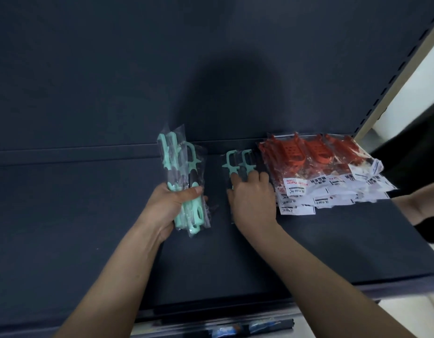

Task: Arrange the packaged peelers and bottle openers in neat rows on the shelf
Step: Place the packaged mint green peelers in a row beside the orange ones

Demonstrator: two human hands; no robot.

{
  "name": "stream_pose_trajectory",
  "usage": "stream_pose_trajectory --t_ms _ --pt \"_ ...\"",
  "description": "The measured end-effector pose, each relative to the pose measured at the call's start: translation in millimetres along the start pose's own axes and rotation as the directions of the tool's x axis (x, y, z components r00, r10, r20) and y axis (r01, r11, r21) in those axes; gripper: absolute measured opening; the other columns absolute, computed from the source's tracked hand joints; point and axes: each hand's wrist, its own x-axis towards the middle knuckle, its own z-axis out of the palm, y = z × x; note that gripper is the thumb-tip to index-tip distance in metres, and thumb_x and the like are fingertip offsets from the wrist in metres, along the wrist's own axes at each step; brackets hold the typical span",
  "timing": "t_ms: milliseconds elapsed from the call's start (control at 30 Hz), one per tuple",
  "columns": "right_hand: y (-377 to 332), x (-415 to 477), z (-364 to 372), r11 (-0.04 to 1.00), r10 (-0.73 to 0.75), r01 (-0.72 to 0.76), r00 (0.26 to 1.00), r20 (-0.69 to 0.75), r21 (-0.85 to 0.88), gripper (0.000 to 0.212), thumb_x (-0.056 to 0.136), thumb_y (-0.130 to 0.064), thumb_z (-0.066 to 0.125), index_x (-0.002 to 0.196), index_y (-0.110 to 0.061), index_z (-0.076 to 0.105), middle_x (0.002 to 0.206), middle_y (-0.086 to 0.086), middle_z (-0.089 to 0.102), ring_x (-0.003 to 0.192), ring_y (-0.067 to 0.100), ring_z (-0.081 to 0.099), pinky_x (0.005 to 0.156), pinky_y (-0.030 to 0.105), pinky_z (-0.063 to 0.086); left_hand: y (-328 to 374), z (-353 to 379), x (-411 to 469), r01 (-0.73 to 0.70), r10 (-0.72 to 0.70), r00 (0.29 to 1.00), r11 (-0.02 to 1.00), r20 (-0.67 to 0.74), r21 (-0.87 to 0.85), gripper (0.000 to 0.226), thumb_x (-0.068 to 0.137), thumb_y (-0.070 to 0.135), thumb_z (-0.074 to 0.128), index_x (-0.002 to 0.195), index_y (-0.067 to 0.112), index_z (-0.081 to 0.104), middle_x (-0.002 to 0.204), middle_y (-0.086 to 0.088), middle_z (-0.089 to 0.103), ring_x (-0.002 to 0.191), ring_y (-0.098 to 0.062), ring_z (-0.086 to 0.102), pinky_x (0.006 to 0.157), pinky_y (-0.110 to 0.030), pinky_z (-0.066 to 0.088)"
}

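In the head view, a dark shelf (89, 215) ran in front of a dark back panel (138, 69), with a slotted upright (394, 81) at the far right. The left grip (173, 203) was curled around a bundle of mint-green packaged peelers (177, 162), holding it upright just above the shelf, left of centre. The right grip (253, 198) lay open, its straight fingers pressing on two more mint-green peelers (235, 162) lying flat on the shelf near the back panel. Just right of them, red packaged peelers (318, 154) lay in an overlapping row, white labels toward the near edge. Another person's forearm (418, 203) showed at the right edge
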Motion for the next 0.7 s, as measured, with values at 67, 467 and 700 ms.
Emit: stream_pose_trajectory --t_ms 67,467,700 --pt "1 0 0 1.0 -0.013 0.013 0.999 -0.035 -0.011 0.026 0.095 -0.021 0.046 0.115 -0.013 0.06 0.121 0.012 0.045 0.111 0.032 0.038 0.087 0.036 0.035 0 1 0 -0.001 0.001 1.0 1.0 0.003 0.008 0.034 0.067 0.003 0.076 0.1 -0.002 0.066 0.088 -0.017 0.072 0.079 -0.03 0.07 0.065 -0.04 0.057" --pt "8 2 3 0.999 -0.049 0.049 0.999 -0.001 -0.018 0.019 0.093 -0.014 0.046 0.098 -0.007 0.063 0.101 0.011 0.063 0.096 0.028 0.053 0.077 0.034 0.04 0 8 2 0.009 -0.009 1.0 0.999 -0.01 0.041 0.04 0.069 0.003 0.076 0.106 -0.004 0.063 0.096 -0.02 0.07 0.085 -0.034 0.069 0.076 -0.048 0.056" --pt "11 4 1 0.999 -0.048 0.048 0.999 0.001 -0.002 0.021 0.094 -0.013 0.044 0.106 -0.007 0.06 0.107 0.012 0.062 0.1 0.028 0.053 0.079 0.033 0.041 1 12 -1 0.008 -0.008 1.0 0.999 -0.002 0.038 0.045 0.065 0.005 0.077 0.107 -0.002 0.063 0.094 -0.017 0.072 0.085 -0.031 0.07 0.072 -0.042 0.057"
